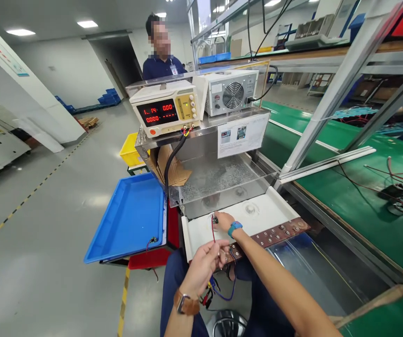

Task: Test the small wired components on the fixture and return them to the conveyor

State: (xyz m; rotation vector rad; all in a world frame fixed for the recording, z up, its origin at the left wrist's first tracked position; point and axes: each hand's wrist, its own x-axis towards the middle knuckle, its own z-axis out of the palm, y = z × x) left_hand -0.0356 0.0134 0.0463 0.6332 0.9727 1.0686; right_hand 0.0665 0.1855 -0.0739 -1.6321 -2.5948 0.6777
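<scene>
My right hand (pixel 224 222), with a blue watch on its wrist, rests on the white tray (pixel 268 213) and pinches a small black part (pixel 215 219) at the end of a thin red wire (pixel 213 232). My left hand (pixel 204 265), with a brown-strapped watch, is closed on the same red wire lower down, just in front of the tray's near edge. Below that hand hang red, black and blue leads (pixel 219 292). A brown terminal strip (pixel 278 232) with several screws runs along the tray's front edge, right of my hands.
A power supply with red digits (pixel 164 112) and a fan-fronted unit (pixel 231 91) stand on a metal shelf above a clear-walled box (pixel 222 180). A blue tray (pixel 129 217) lies left, a green conveyor (pixel 356 187) with wired parts right. A person (pixel 161 49) stands behind.
</scene>
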